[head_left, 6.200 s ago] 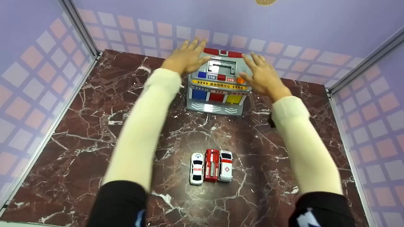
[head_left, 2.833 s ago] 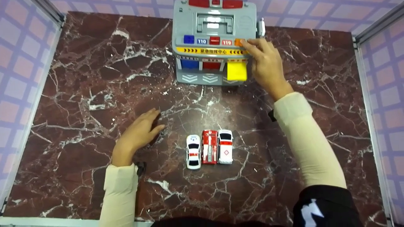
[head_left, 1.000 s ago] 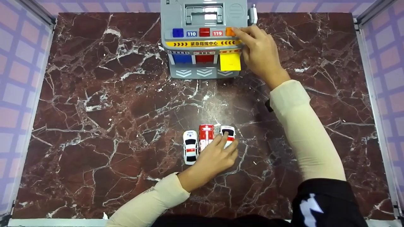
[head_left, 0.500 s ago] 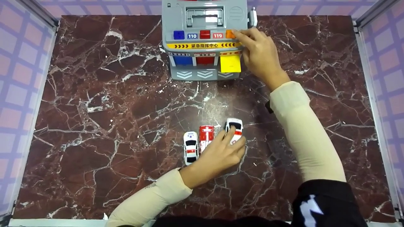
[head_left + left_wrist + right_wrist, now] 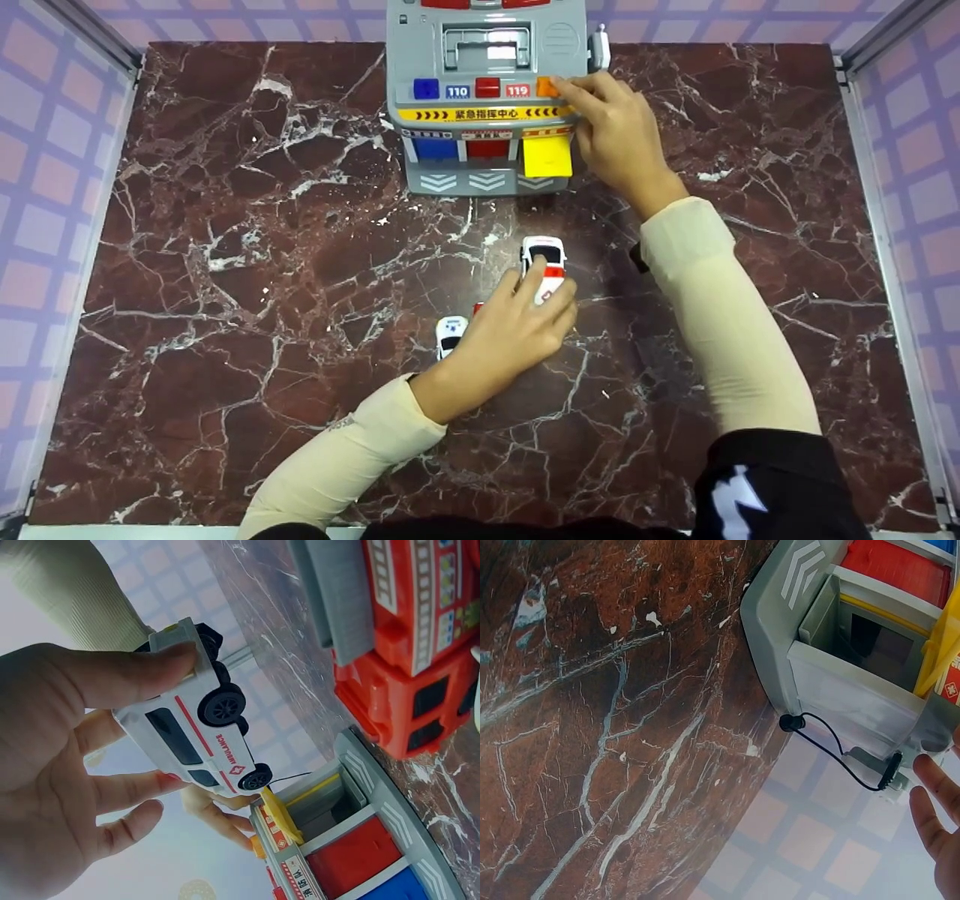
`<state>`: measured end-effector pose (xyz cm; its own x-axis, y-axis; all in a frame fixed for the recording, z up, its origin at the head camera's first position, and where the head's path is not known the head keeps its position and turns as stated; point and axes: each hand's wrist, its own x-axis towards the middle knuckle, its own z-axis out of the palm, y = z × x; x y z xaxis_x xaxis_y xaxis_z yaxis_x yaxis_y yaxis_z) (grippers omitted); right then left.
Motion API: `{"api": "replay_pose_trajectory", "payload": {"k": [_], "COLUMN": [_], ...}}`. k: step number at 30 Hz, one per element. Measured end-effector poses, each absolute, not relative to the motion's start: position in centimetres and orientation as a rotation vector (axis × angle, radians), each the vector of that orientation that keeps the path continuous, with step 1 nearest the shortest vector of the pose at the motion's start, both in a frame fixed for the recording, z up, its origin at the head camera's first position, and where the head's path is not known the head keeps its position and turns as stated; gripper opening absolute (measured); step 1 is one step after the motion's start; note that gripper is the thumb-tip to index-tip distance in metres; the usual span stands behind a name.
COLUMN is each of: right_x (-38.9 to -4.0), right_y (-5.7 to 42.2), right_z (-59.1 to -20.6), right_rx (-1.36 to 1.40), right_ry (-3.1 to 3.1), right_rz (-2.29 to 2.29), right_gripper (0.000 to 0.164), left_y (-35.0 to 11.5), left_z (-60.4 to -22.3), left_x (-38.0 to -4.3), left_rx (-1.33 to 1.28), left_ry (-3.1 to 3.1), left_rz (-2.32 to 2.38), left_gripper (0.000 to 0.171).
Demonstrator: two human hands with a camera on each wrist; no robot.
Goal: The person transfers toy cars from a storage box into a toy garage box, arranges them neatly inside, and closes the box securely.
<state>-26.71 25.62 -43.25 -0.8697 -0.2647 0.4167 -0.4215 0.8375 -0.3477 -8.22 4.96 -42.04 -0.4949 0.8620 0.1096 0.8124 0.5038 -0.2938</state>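
My left hand (image 5: 510,330) grips a white toy ambulance (image 5: 553,286) with a red stripe. In the left wrist view the thumb lies along the ambulance's underside, wheels showing. At the far side stands a grey toy emergency station (image 5: 487,180) with blue, red and yellow doors. My right hand (image 5: 621,131) touches its orange button (image 5: 546,86) with a fingertip. The yellow door (image 5: 547,157) is swung up, and its bay (image 5: 881,645) is exposed in the right wrist view. The blue door (image 5: 436,148) and red door (image 5: 487,148) are down.
A white toy police car (image 5: 451,328) and a red toy fire truck (image 5: 420,682) stand side by side below the left hand, partly hidden by it. A white handset (image 5: 600,49) hangs on the station's right side, its black cord (image 5: 840,754) looped. Tiled panels enclose the marble-patterned tabletop (image 5: 225,337).
The left hand has gone from the table's left to the ambulance, gripped it and carried it away from the fire truck toward the station. The right hand reached the orange button; the yellow door opened.
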Motion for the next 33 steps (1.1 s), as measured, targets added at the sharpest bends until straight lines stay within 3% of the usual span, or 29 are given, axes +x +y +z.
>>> {"api": "replay_pose_trajectory", "payload": {"k": [19,27,33], "right_x": [-26.6,-26.6,-26.7], "right_y": [25.7,25.7,25.6], "right_z": [-43.2,-43.3,-43.5], "right_rx": [0.507,0.511,0.517], "right_ry": [-2.679,-2.656,-2.653], "right_rz": [0.605,0.623,0.611], "right_gripper": [0.053,0.051,0.051], "left_y": [5.0,5.4,5.7], "left_z": [-43.6,-43.1,-43.3], "left_x": [-10.5,-11.8,-13.5], "left_rx": [-1.325,-1.428,-1.444], "left_ry": [-2.516,-2.667,-2.75], "left_rz": [0.203,0.316,0.37], "left_gripper": [0.026,0.046,0.049]}}
